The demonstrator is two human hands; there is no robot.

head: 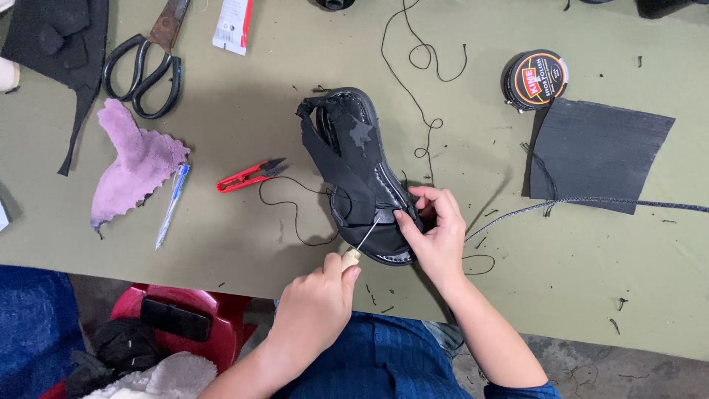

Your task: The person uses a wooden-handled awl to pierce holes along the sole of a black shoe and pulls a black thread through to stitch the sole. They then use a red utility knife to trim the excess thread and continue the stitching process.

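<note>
Sandal (pixel 360 174) lies on my bench (pixel 244 244), right hand (pixel 437 235) pinching its strap steady so my left hand (pixel 316 307), gripping the awl (pixel 357 250), can pierce

A black sandal (pixel 360 171) lies sole-down on the olive surface (pixel 244 229), its length running from upper left to lower right, with glossy stitched edges and a wide black strap folded across its middle. A sewing awl (pixel 360 246) with a pale wooden handle and thin metal needle points up into the strap. Black thread (pixel 295 214) loops from the sandal's left side.
</note>
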